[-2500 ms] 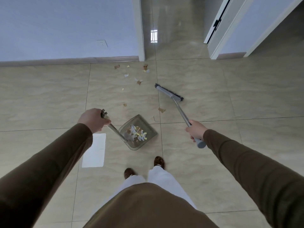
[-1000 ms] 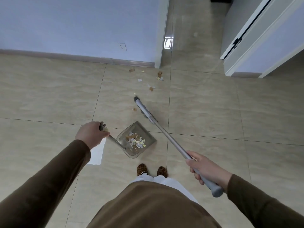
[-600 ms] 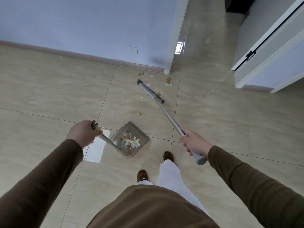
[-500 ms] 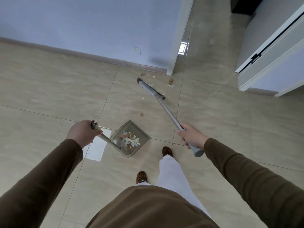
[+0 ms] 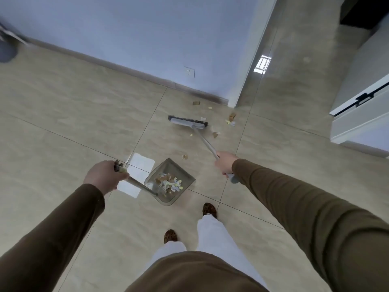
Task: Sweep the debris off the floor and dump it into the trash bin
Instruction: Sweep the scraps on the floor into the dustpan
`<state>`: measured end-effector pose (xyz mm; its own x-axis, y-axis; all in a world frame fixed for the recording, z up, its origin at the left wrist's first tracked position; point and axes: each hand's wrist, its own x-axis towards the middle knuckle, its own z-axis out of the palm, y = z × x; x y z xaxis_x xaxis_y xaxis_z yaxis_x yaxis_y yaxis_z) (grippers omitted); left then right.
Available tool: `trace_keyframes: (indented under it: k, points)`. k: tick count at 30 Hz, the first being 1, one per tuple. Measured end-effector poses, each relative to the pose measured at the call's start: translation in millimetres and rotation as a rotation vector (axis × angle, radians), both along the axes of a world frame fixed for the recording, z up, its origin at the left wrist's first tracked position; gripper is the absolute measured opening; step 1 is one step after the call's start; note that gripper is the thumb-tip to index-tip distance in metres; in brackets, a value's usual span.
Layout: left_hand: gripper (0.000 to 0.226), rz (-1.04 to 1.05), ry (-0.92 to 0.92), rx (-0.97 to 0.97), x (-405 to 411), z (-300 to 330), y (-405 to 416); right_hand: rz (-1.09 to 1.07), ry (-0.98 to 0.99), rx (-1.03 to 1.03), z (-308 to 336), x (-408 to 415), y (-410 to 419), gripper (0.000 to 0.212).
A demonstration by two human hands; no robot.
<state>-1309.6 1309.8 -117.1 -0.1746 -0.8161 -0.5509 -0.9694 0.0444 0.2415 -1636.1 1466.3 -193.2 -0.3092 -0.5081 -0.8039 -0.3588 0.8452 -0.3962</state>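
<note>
Paper and cardboard scraps [image 5: 219, 123] on tiled floor [image 5: 63, 127] near wall corner | broom [image 5: 188, 122] head beside them, right hand [image 5: 224, 163] gripping its handle | left hand [image 5: 104, 176] gripping dustpan [image 5: 168, 182] handle, scraps inside

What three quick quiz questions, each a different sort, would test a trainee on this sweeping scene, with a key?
1. True or false: the grey translucent plastic dustpan already holds paper scraps.
2. Which hand grips the grey long-handled broom? A) left hand B) right hand
3. Fill in: the loose paper and cardboard scraps lie on the beige tiled floor near the wall's ____.

Key: 1 true; 2 B; 3 corner.
</note>
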Motion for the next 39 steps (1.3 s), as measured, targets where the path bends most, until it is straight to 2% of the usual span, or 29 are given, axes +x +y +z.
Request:
trace_keyframes:
  k: [4,7,13,17,21,26,30,34,39]
  points:
    - [0.019,0.032,-0.014,-0.002,-17,0,-5,0.112,0.027,0.068,-5,-5,-4,0.048]
    - [0.019,0.051,-0.018,0.012,-21,0,-7,0.223,-0.057,0.098,0,4,14,0.046]
    - [0.018,0.08,0.001,0.019,-26,2,-8,0.09,-0.316,0.151,38,-6,70,0.035]
    - [0.017,0.075,0.002,0.04,-23,2,-6,0.047,-0.403,0.13,77,-15,107,0.045]
    - [0.017,0.079,0.005,0.046,-20,2,-5,0.043,-0.355,0.066,86,-4,117,0.048]
    - [0.017,0.086,0.025,0.056,-19,3,-2,0.1,-0.248,0.098,50,31,90,0.045]
    - [0.017,0.086,0.03,0.053,-16,1,-2,0.003,-0.349,0.141,48,40,89,0.043]
    - [0.017,0.089,0.052,0.041,-13,-1,-2,-0.198,-0.451,0.117,65,28,122,0.046]
    - [0.018,0.011,0.069,0.026,-18,4,-6,-0.283,-0.437,0.066,86,36,157,0.048]
